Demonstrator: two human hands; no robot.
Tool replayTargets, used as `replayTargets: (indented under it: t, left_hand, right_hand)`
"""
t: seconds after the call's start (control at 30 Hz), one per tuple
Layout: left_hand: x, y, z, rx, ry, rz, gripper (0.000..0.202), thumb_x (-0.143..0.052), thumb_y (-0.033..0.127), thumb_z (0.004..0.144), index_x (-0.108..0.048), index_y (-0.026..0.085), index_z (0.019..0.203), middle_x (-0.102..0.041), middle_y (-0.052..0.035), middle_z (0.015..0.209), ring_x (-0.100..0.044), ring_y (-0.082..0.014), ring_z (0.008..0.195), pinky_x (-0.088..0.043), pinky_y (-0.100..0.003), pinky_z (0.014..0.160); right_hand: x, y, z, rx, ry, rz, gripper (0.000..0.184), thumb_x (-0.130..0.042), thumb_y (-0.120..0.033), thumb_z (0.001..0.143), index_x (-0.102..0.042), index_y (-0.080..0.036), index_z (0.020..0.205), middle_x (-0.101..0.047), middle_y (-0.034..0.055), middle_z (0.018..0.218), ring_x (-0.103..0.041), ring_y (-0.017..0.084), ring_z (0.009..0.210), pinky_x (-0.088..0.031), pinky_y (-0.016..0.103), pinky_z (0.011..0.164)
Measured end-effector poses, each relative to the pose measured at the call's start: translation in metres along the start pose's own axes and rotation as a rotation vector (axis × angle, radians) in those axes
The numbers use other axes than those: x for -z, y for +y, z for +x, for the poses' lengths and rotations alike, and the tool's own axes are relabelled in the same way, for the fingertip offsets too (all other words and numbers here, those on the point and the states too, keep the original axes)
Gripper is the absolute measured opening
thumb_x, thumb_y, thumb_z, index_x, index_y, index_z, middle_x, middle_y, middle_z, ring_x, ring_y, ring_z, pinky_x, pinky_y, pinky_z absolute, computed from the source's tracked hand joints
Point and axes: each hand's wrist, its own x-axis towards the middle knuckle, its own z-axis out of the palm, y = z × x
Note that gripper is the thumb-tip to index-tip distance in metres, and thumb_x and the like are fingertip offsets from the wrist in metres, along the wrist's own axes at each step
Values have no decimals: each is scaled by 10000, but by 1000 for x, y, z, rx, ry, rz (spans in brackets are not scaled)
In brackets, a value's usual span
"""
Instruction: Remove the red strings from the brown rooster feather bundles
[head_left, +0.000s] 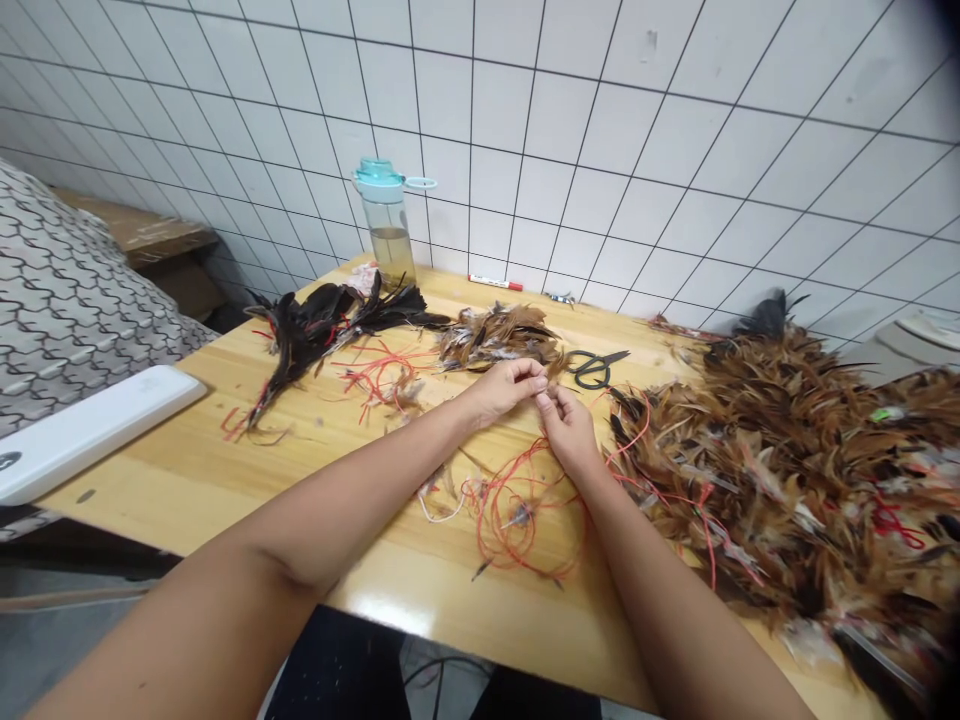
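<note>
My left hand (508,390) and my right hand (568,425) meet above the middle of the table, fingertips almost touching. Both are closed in a pinch around the base of a small brown feather (556,367), whose tuft shows just past the fingers; its lower end is hidden. Right behind them lies a small heap of brown feathers (491,338). Black-handled scissors (592,369) rest just beyond my right hand, blades to the right. Below my hands, loops of red string (504,535) lie loosely on the wood, some strands running right.
A large pile of brown feathers (795,470) covers the table's right side. Black feathers (319,320) lie at the back left near a water bottle (389,235). A red-and-white marker (495,283) lies by the tiled wall. At the left edge sits a long white device (97,430).
</note>
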Motion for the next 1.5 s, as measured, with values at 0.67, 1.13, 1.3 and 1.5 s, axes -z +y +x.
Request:
replayTargets:
  t: [0.67,1.13,1.3,1.5]
  left_hand:
    - [54,6,12,-334,487,1038,184,-549,196,860,-711,169,945,-611,-75,935,-527,-202,929,-419,-352,882]
    - [50,6,9,-443,231,1249,159,-547,192,854,-706,180,853,-621,-97,930,-493,-231,931,-407,-397,879]
    - [25,10,8,-188,169,723,133,-613,269,786,-685,158,803,-609,-21,765,-501,-130,701,-406,-281,711]
    - [-1,7,1,26,93,319,247,-685,348,683,-583,148,786,-559,27,687,-466,-86,620,-354,-218,611]
  right_hand:
    - [6,2,1,-115,177,42,337,-489,-510,804,-584,-191,745,-456,-30,618,-400,138,608,-350,278,614]
    - [9,5,2,-54,209,-36,315,-486,-449,831,-646,-190,750,-532,-7,620,-497,169,675,-402,290,672]
    - [10,13,4,-75,267,-32,344,-483,-459,834,-676,-186,753,-564,8,643,-545,188,716,-427,309,702]
    - [8,16,5,-71,251,-48,328,-488,-438,832,-701,-193,791,-644,36,735,-556,201,773,-431,328,760]
